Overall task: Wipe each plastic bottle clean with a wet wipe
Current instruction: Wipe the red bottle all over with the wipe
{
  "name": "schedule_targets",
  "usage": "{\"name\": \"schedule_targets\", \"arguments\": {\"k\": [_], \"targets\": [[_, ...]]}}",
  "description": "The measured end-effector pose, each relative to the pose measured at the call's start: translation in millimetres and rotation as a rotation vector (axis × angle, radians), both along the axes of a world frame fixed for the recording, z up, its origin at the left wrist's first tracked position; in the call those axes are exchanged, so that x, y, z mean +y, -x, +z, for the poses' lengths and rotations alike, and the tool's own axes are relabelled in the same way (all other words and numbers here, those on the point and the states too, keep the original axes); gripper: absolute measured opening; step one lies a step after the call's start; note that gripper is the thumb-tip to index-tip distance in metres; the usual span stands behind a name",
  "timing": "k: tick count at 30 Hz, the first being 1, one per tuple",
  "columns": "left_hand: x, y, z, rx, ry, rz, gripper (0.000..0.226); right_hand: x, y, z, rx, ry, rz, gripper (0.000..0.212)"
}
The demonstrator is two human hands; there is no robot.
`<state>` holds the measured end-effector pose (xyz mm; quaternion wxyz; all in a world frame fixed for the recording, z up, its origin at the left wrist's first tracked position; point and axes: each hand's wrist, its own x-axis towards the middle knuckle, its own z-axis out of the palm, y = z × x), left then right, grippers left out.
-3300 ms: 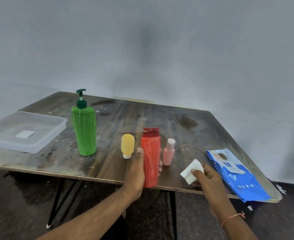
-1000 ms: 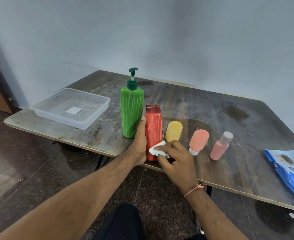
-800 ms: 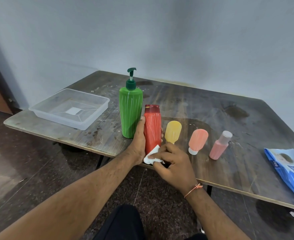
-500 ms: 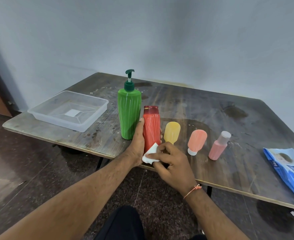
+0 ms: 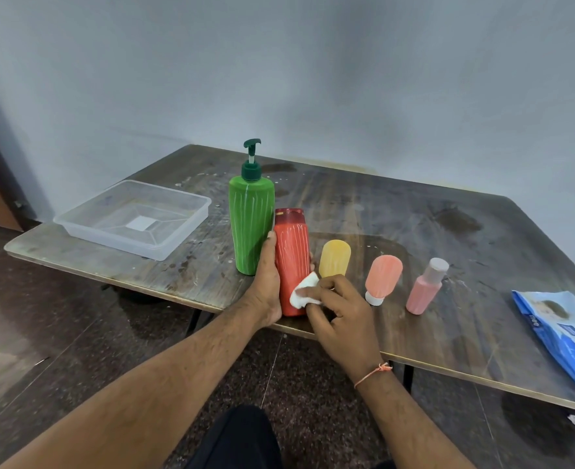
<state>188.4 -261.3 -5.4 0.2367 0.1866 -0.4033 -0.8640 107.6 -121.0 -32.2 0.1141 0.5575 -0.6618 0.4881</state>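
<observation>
A red bottle point(image 5: 292, 255) stands upright near the table's front edge, streaked with white marks. My left hand point(image 5: 266, 286) wraps around its left side. My right hand point(image 5: 338, 309) presses a folded white wet wipe point(image 5: 304, 292) against the bottle's lower front. A tall green pump bottle point(image 5: 251, 225) stands just left of it, also streaked. To the right stand a yellow tube point(image 5: 335, 258), an orange-pink tube point(image 5: 382, 277) on its white cap, and a small pink bottle point(image 5: 426, 289) with a pale cap.
A clear plastic tray point(image 5: 164, 247) sits at the table's left end. A blue wet-wipe pack point(image 5: 570, 336) lies at the right front edge. The dark wooden table point(image 5: 414, 211) shows stains; a grey wall runs behind it.
Since 3.3 s ago my right hand brought the wipe from the table to the red bottle. Over the last second the wipe slid down the bottle's lower front, then back up a little.
</observation>
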Motion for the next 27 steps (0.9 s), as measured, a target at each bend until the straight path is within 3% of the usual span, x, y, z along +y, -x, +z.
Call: {"name": "schedule_targets", "arguments": {"k": [4, 9, 22, 27], "targets": [[-0.5, -1.3, 1.2, -0.011, -0.011, -0.008, 0.087, 1.0, -2.0, 0.8, 0.009, -0.038, 0.078, 0.031], [-3.3, 1.4, -4.2, 0.036, -0.003, -0.012, 0.089, 1.3, -4.0, 1.3, -0.067, 0.011, -0.016, 0.030], [-2.8, 1.3, -5.3, 0.049, 0.030, -0.009, 0.088, 2.3, -3.6, 2.9, -0.088, 0.004, 0.005, 0.031], [-2.3, 1.0, -5.7, 0.039, 0.060, -0.005, 0.090, 0.8, -2.9, -0.1, -0.091, -0.045, -0.053, 0.020]]}}
